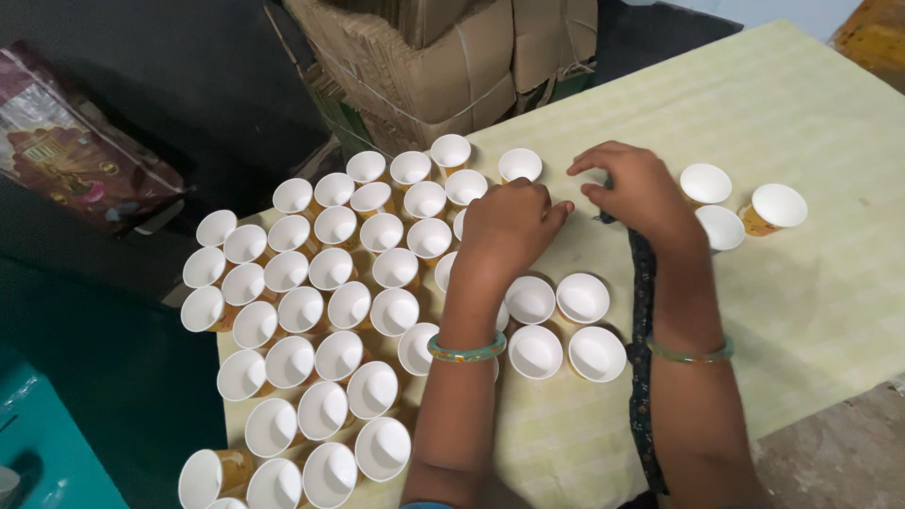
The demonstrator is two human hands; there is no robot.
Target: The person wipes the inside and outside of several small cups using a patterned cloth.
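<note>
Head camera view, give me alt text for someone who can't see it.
Two bare hands, left hand and right hand, rest together on a pale yellow-green table cover among dozens of upright white paper cups. A dark patterned strip lies under the right forearm; cardboard boxes stand behind.

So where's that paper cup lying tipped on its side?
In the head view, the tipped paper cup lies far right on the pale green table cover, beside two upright cups, right of the right hand.

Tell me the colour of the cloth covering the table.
Pale yellow-green cloth with faint stripes, seen from the head camera.
</note>
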